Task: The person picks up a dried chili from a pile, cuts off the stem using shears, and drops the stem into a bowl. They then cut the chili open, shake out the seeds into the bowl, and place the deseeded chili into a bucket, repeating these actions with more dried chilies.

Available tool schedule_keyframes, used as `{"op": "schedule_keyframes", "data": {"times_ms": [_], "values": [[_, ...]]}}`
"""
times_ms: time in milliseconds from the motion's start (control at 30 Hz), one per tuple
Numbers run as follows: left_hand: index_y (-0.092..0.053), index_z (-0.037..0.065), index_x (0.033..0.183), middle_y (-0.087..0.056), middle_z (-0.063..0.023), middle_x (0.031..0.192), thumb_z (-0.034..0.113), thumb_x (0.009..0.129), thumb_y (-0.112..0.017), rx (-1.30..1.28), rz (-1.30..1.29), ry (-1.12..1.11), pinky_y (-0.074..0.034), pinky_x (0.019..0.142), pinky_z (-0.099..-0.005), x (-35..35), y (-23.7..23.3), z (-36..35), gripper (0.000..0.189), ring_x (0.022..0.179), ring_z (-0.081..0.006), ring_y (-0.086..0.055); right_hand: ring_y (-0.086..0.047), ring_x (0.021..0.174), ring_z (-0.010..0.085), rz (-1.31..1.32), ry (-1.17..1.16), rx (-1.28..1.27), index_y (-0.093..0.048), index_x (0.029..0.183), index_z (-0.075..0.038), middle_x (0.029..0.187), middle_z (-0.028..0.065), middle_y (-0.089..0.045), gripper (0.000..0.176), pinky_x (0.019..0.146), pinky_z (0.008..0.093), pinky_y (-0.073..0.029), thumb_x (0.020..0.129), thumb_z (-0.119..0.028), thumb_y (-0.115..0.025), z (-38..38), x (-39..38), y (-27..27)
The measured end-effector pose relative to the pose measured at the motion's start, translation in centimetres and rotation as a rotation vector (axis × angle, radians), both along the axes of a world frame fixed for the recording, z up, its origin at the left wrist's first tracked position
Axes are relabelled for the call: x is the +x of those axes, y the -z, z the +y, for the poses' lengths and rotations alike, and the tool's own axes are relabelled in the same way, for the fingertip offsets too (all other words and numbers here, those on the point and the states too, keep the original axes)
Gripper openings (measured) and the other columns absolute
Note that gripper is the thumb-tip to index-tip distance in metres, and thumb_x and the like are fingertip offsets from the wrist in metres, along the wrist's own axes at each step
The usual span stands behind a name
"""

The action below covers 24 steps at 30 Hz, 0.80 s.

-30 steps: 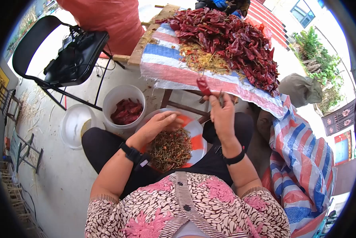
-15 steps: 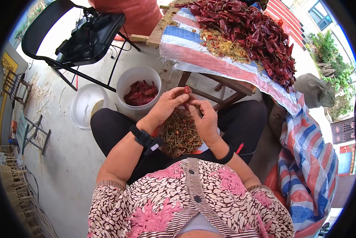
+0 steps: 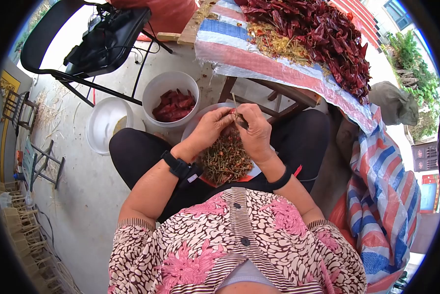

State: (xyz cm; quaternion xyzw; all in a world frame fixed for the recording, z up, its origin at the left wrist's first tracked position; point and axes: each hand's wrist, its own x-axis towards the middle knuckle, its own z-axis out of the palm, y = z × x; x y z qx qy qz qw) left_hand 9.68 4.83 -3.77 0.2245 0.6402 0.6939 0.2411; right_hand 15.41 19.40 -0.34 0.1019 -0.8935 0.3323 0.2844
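Note:
A dried red chili pepper (image 3: 232, 112) is held up between my two hands, mostly covered by the fingers. My left hand (image 3: 211, 128) is closed on it, thumb and fingertips pinched together. Against it from the other side, my right hand (image 3: 254, 130) is closed at the pepper's end, where a thin pale stem (image 3: 234, 100) sticks up. Something small and dark shows in the right hand's grip, too hidden to name. Below them, between my knees, a pale basin (image 3: 188, 128) holds a heap of chili stems and scraps (image 3: 226, 164).
A white bucket (image 3: 171, 81) of red chilies stands ahead-left, beside a shallower white tub (image 3: 93, 128). Ahead-right, a table with a striped sheet (image 3: 259, 63) bears a large chili pile (image 3: 323, 41). A black folding chair (image 3: 102, 54) stands at far left.
My right hand has risen and turned over toward the left hand at the pepper's top. A thin stem now sticks up there. The view has shifted slightly.

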Motion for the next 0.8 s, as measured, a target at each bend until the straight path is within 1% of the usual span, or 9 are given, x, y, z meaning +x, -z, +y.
{"op": "schedule_keyframes", "data": {"times_ms": [100, 167, 233, 267, 467, 567, 667, 767, 800], "values": [[-0.058, 0.005, 0.118, -0.058, 0.0042, 0.081, 0.023, 0.099, -0.051, 0.014, -0.195, 0.026, -0.039, 0.062, -0.0183, 0.0, -1.4, -0.5, 0.027, 0.069, -0.0018, -0.047, -0.059, 0.064, 0.0099, -0.187, -0.025, -0.492, -0.057, 0.092, -0.004, 0.080, 0.0028, -0.058, 0.008, 0.058, 0.0266, -0.047, 0.088, -0.007, -0.064, -0.3, 0.0, 0.5], [-0.058, 0.005, 0.119, -0.059, 0.0030, 0.082, 0.023, 0.099, -0.050, 0.037, -0.270, 0.043, -0.040, 0.063, -0.0184, 0.1, -2.4, -0.6, 0.028, 0.070, -0.0030, -0.047, -0.053, 0.057, 0.0064, -0.253, -0.069, -0.782, -0.055, 0.091, -0.004, 0.078, 0.0013, -0.058, 0.009, 0.051, 0.0227, -0.042, 0.091, -0.010, -0.062, -0.2, -0.1, 0.3], [-0.058, 0.005, 0.117, -0.059, 0.0023, 0.082, 0.024, 0.099, -0.050, 0.137, -0.341, 0.074, -0.039, 0.063, -0.0182, 0.1, -2.3, -0.5, 0.028, 0.069, -0.0036, -0.046, -0.047, 0.051, 0.0029, -0.320, -0.107, -1.073, -0.054, 0.090, -0.004, 0.076, -0.0003, -0.057, 0.012, 0.045, 0.0189, -0.037, 0.094, -0.014, -0.059, 0.0, 0.1, -0.1], [-0.058, 0.005, 0.117, -0.059, 0.0020, 0.082, 0.025, 0.099, -0.050, 0.188, -0.377, 0.089, -0.038, 0.063, -0.0180, 0.0, -2.3, -0.4, 0.028, 0.069, -0.0039, -0.046, -0.042, 0.047, 0.0025, -0.315, -0.089, -1.053, -0.052, 0.089, -0.006, 0.075, 0.0003, -0.056, 0.012, 0.041, 0.0179, -0.033, 0.094, -0.014, -0.059, 0.1, 0.0, -0.2], [-0.058, 0.005, 0.106, -0.056, 0.0016, 0.079, 0.025, 0.098, -0.051, 0.226, -0.351, 0.159, -0.035, 0.061, -0.0190, -0.1, -2.9, -0.7, 0.022, 0.067, -0.0049, -0.043, -0.043, 0.046, 0.0037, -0.604, -0.184, -1.545, -0.053, 0.092, -0.008, 0.075, -0.0010, -0.057, 0.008, 0.039, 0.0193, -0.035, 0.092, -0.012, -0.061, 1.3, 0.3, -1.3], [-0.057, 0.006, 0.104, -0.055, 0.0016, 0.077, 0.025, 0.098, -0.052, 0.240, -0.364, 0.219, -0.033, 0.060, -0.0192, -0.3, -2.8, -1.2, 0.020, 0.066, -0.0049, -0.042, -0.042, 0.046, 0.0027, -0.750, -0.373, -1.698, -0.055, 0.093, -0.007, 0.076, -0.0016, -0.057, 0.007, 0.040, 0.0191, -0.034, 0.093, -0.013, -0.060, 2.2, 0.2, -0.7], [-0.057, 0.006, 0.105, -0.054, 0.0018, 0.077, 0.025, 0.097, -0.053, 0.298, -0.410, 0.299, -0.032, 0.059, -0.0197, -0.3, -3.2, -1.6, 0.021, 0.066, -0.0049, -0.040, -0.041, 0.046, 0.0021, -0.876, -0.527, -1.823, -0.057, 0.095, -0.005, 0.078, -0.0014, -0.058, 0.011, 0.040, 0.0183, -0.033, 0.094, -0.017, -0.058, 2.9, 0.2, -0.1], [-0.057, 0.006, 0.108, -0.054, 0.0028, 0.078, 0.026, 0.097, -0.053, 0.247, -0.373, 0.323, -0.034, 0.061, -0.0186, -0.2, -2.8, -1.7, 0.023, 0.068, -0.0051, -0.045, -0.041, 0.046, 0.0020, -1.018, -0.691, -2.028, -0.058, 0.095, -0.004, 0.080, -0.0008, -0.059, 0.014, 0.040, 0.0179, -0.033, 0.095, -0.018, -0.057, 3.9, -0.2, 0.9], [-0.058, 0.006, 0.108, -0.055, 0.0030, 0.079, 0.025, 0.097, -0.053, 0.246, -0.380, 0.294, -0.035, 0.063, -0.0185, -0.2, -2.5, -1.6, 0.022, 0.070, -0.0052, -0.047, -0.041, 0.046, 0.0021, -0.940, -0.609, -1.918, -0.058, 0.094, -0.004, 0.079, -0.0005, -0.059, 0.014, 0.041, 0.0179, -0.033, 0.094, -0.018, -0.058, 3.7, 0.0, 0.0]]}}
